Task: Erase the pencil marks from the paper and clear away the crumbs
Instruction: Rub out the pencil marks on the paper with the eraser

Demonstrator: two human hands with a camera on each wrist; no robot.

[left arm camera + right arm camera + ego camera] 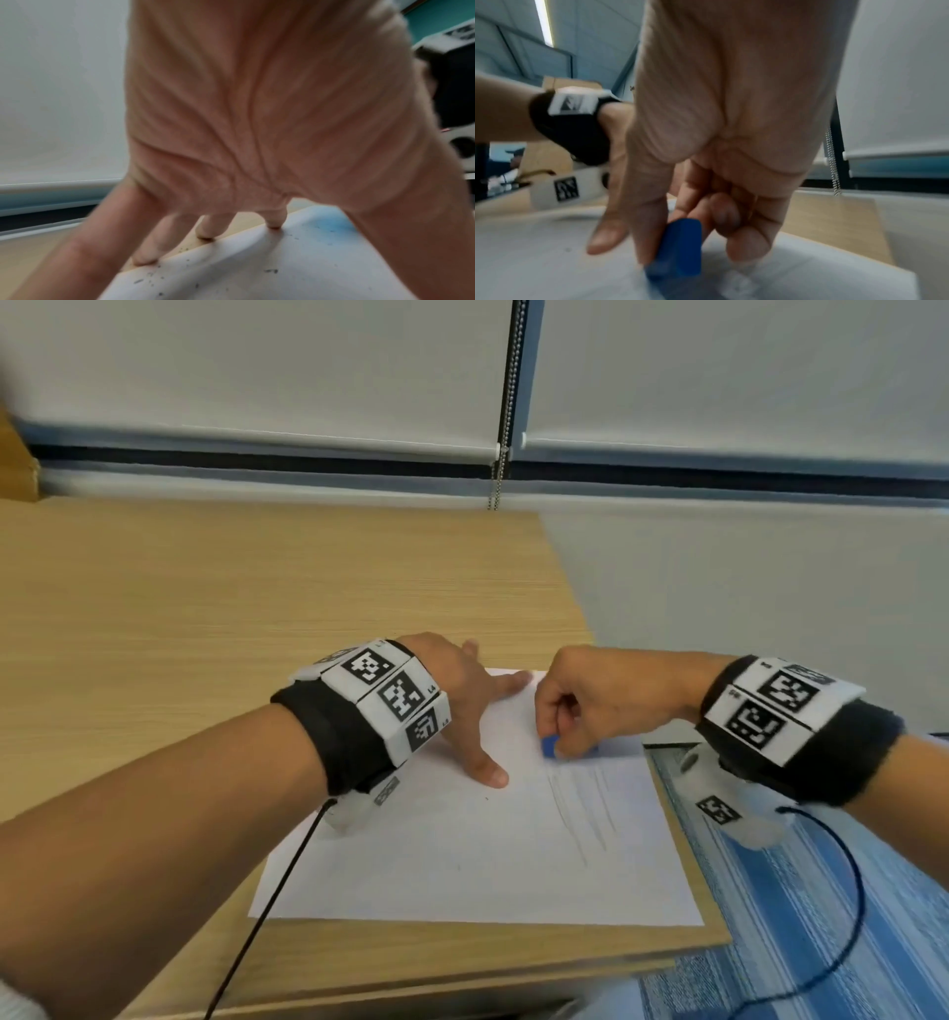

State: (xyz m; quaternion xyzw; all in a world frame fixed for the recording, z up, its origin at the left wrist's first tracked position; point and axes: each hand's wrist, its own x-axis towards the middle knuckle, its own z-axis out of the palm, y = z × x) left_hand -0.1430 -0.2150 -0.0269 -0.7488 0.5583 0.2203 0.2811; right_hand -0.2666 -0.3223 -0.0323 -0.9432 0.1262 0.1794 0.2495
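A white sheet of paper (462, 855) lies on the wooden desk (257, 588) near its right front corner. Faint pencil marks (580, 809) run down its right half. My left hand (477, 706) lies spread on the sheet's far left part, fingers straight, pressing the paper (295, 263) down. My right hand (570, 711) pinches a blue eraser (549, 746) between thumb and fingers and holds it against the paper just above the marks. The right wrist view shows the blue eraser (677, 251) tilted, its lower end on the sheet (808, 274). Dark crumbs (154, 278) dot the paper near my left fingertips (273, 224).
The desk's right edge (683, 819) runs close beside the paper, with blue striped floor (801, 916) below it. White roller blinds (257, 367) and a bead chain (506, 403) hang behind the desk. Black cables (267, 906) trail from both wrist bands.
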